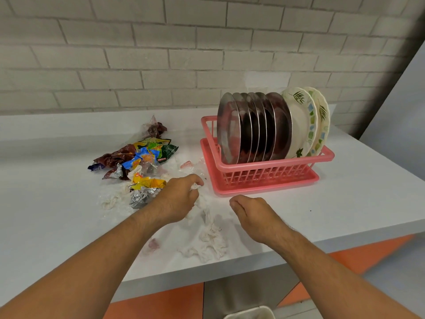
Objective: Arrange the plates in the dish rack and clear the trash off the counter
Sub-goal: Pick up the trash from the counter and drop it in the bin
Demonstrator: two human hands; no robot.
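Tissue [195, 187] in left hand [178, 199]

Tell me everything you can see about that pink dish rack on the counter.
The dish rack is pink, plastic by its look: a slatted basket with a thick rim, seated in a matching pink tray. It stands level on the white counter, right of the wrapper trash. Plates stand on edge inside it: a row of steel plates, then two cream plates with leaf prints at its right end.

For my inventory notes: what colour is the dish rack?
Pink dish rack, clearest in the head view.
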